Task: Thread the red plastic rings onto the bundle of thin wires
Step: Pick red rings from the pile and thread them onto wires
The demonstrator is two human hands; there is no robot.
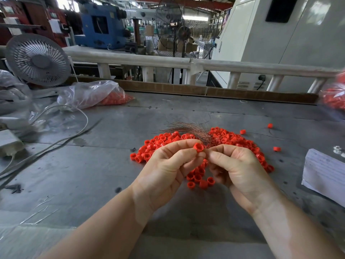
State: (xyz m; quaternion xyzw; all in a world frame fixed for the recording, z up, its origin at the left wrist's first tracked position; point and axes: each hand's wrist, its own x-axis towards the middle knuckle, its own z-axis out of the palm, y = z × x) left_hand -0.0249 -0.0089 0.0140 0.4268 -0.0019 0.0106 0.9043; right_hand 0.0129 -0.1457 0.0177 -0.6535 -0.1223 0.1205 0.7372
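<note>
While both hands meet above the middle of the grey table (104, 165), the left hand (168, 171) pinches a single red ring (198, 147) between thumb and forefinger, its open end turned up and away. Just beside it, at three o'clock, the right hand (237, 169) has its fingers curled, thumb and forefinger tips pressed together almost against the ring; whether a wire end sits in that pinch is too fine to tell. From the meeting point of the fingertips, the bundle of thin wires (186, 128) fans out toward eleven o'clock, coppery strands spreading over the heap below.

Under and around the hands lies the pile of red rings (231, 139), widest at twelve o'clock and trailing down to six o'clock between the wrists. A few loose rings (270, 125) sit apart toward two o'clock.

At three o'clock a white stack of paper (324, 171) rests at the table's edge. Toward ten o'clock a clear plastic bag (89, 94) holds more red pieces, with a white cable (82, 116) looping beside it. Farther out in the same direction stands a small grey fan (38, 59). At two o'clock, at the frame's edge, a second bag (334, 98) of red pieces shows, blurred.
</note>
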